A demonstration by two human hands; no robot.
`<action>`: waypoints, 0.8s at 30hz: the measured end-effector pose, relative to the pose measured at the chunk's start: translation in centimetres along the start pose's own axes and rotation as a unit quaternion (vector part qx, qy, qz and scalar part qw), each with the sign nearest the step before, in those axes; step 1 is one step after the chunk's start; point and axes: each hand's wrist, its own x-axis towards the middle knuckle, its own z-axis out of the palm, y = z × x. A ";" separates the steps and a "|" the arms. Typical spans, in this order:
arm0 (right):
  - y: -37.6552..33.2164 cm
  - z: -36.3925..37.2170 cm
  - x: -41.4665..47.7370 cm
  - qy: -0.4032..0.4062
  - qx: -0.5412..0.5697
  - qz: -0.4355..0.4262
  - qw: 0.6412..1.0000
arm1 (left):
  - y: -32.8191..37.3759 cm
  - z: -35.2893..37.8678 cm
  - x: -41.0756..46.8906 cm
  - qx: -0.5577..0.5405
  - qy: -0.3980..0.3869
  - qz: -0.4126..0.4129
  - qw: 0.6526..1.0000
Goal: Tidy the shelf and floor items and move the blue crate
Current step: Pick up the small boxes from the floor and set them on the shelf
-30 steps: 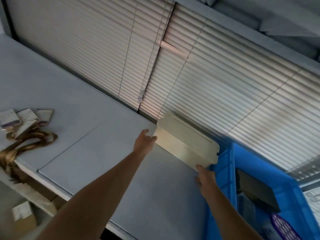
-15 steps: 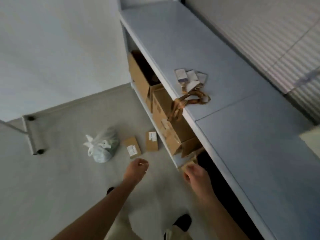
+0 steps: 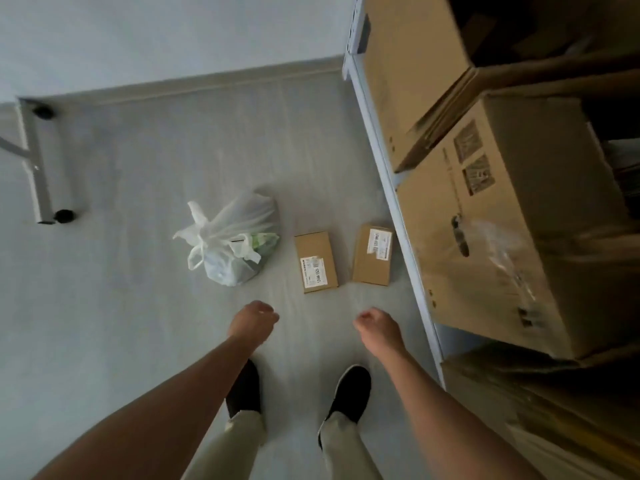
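Observation:
Two small flat cardboard parcels lie on the grey floor ahead of my feet: the left parcel (image 3: pixel 316 261) and the right parcel (image 3: pixel 373 255), each with a white label. A knotted white plastic bag (image 3: pixel 231 241) sits left of them. My left hand (image 3: pixel 254 322) hangs loosely curled with nothing in it, just short of the left parcel. My right hand (image 3: pixel 376 330) is likewise curled and holds nothing, below the right parcel. The blue crate is out of view.
The grey shelf frame (image 3: pixel 391 188) runs along the right, its lower level packed with large cardboard boxes (image 3: pixel 512 244). A grey metal leg with black feet (image 3: pixel 38 168) stands at the far left. My two black shoes are on the floor below my hands.
My view has swung from the shelf top and blinds down to the floor. Both hands left the cream box on the shelf and now hang over the floor parcels.

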 end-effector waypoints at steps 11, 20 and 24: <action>5.1 5.6 35.6 0.200 -0.012 0.093 0.975 | 2.8 20.1 31.0 -0.115 0.089 -0.081 0.986; 5.9 6.4 37.4 0.231 0.045 0.162 0.958 | 2.0 22.2 33.8 -0.089 0.122 -0.085 0.985; 5.0 5.6 32.8 0.189 0.083 0.146 0.967 | 3.1 19.5 30.0 -0.186 0.095 -0.034 0.977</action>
